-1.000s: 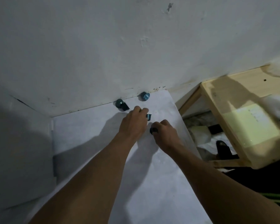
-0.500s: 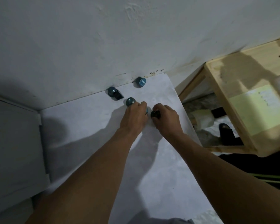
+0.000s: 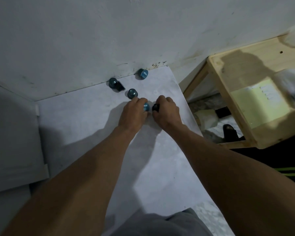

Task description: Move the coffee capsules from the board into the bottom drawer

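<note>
Nearest the camera, two bare forearms are being stretched away over the white board [image 3: 160, 167], the hands meeting near its far right part. The left hand [image 3: 133, 114] is being held with its fingers [image 3: 140, 101] curled around a teal capsule [image 3: 146, 107], whose printed lid is showing at the thumb side. The right hand [image 3: 166, 111] is being held just beside it, its fingers [image 3: 162, 99] closed on a dark capsule [image 3: 155, 107]. Whether either capsule is being lifted clear of the board cannot be told.

Compared with a second ago, both hands are being seen farther along the board, close up to the loose capsules; the grips are unchanged. Since each hand is already carrying one, it is judged that a second capsule is being reached for by the left hand before anything is taken to the drawer.

Counted from near to far, five capsules are being shown: the two in the hands, then a teal capsule standing dome up [image 3: 132, 93], touching or nearly touching the left fingertips, then a capsule at the wall [image 3: 113, 82] with a dark shape beside it, and a capsule lying on its side [image 3: 142, 74], lid facing right. Three are thus being left loose on the board.

To the right, a wooden frame [image 3: 237, 106] is being seen beyond the board's edge; no drawer can be identified.
</note>
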